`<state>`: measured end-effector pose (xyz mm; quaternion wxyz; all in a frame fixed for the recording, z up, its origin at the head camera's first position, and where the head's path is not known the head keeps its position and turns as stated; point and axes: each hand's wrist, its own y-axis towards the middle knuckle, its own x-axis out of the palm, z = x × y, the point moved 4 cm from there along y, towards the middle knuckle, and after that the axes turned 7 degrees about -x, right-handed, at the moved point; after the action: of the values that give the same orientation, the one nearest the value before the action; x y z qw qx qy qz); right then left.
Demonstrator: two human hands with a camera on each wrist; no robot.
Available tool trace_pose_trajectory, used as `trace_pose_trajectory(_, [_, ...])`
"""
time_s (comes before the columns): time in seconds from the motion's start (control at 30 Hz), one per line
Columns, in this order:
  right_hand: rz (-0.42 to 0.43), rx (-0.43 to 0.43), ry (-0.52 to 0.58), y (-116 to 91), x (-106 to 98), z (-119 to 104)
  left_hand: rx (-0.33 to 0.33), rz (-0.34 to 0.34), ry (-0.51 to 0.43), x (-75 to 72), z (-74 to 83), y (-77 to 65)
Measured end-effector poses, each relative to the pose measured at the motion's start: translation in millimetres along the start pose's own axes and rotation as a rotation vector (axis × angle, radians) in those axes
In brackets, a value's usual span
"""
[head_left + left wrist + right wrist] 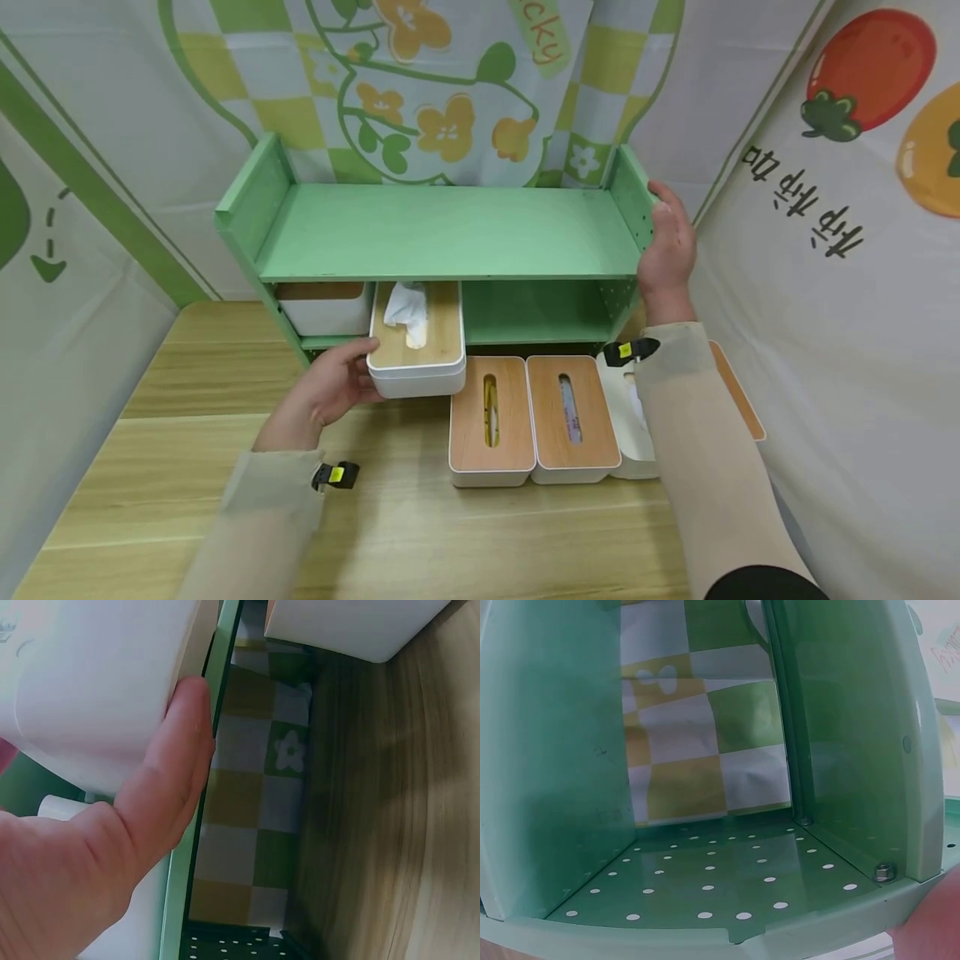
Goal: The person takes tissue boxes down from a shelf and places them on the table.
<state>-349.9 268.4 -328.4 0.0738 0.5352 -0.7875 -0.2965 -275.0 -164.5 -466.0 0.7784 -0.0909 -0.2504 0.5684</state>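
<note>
My left hand (339,385) grips a white tissue box (417,382) with a pale wood lid at its left front corner, the thumb along the side. A tissue (407,308) sticks out of the lid's slot. The box's back part sits in the opening of the green shelf (450,233), its front end jutting out over the table. My right hand (667,254) rests against the outside of the shelf's right side panel, fingers pointing up. In the left wrist view the left thumb (180,742) lies along the white box wall.
Another white box (326,312) stands in the shelf's left end. Before the shelf on the wooden table (172,467), two wood-lidded boxes (472,417) stand side by side, a white box (630,433) right of them. A further wooden lid (738,392) shows behind the right sleeve.
</note>
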Motion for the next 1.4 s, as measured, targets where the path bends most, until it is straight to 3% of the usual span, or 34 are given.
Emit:
trace_pose_trajectory(0.3, [0.002,0.036,0.017,1.5,-0.6,-1.4,0.004,-0.019,0.077,-5.0,-7.4,-15.4])
trace_pose_trajectory(0.6, [0.011,0.055,0.033,2.0,-1.4,-1.1,0.013,-0.036,0.097,-9.1,-11.1,-25.7])
trace_pose_trajectory(0.97, [0.019,0.097,0.065,2.2,-1.4,-4.0,-0.028,-0.015,0.14,-10.2,-18.1,-41.0])
trace_pose_trajectory(1.4, [0.03,0.122,0.095,5.2,-1.3,-1.7,0.024,-0.067,0.153,-22.9,-32.9,-69.6])
